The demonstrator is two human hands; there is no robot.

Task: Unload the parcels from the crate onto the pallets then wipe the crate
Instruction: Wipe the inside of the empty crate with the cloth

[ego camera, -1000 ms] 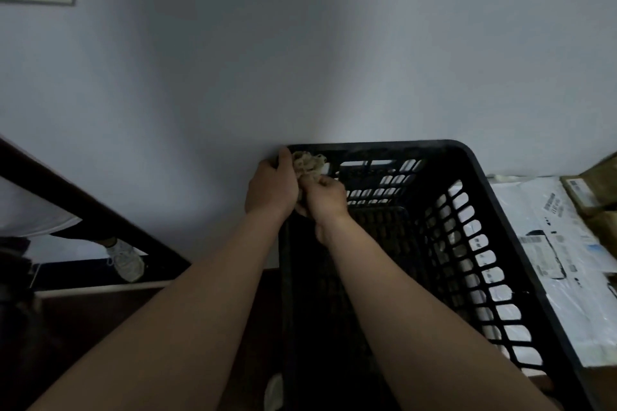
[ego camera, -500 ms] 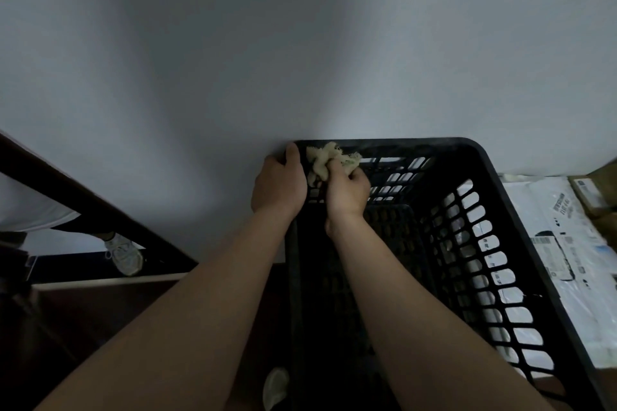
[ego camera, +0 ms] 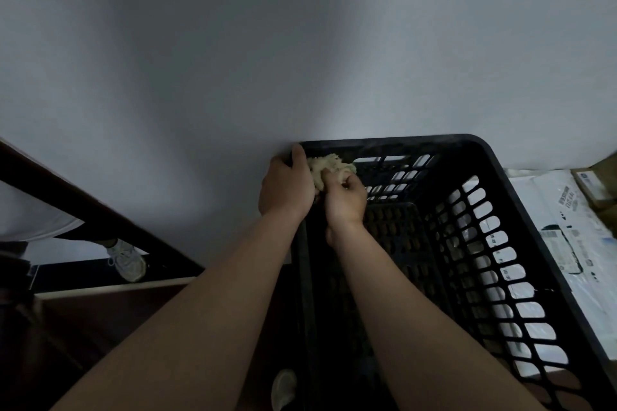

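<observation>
A black slatted plastic crate (ego camera: 497,183) stands against the wall, and no parcel shows inside it. My left hand (ego camera: 287,187) grips the crate's far left corner, thumb over the rim. My right hand (ego camera: 345,198) is inside the crate, just right of the left one. It holds a crumpled pale yellow cloth (ego camera: 325,167) against the inner far wall near that corner. White parcels (ego camera: 564,230) with printed labels lie flat to the right of the crate.
A plain grey wall runs right behind the crate. A cardboard box (ego camera: 599,183) sits at the far right edge. At left a dark slanted rail (ego camera: 100,213) crosses the view, with another person's white shoe (ego camera: 128,260) beyond it. The floor below is dark.
My right hand with the cloth slid right along the far wall, then came back left toward the corner. My left hand kept its grip on the corner.
</observation>
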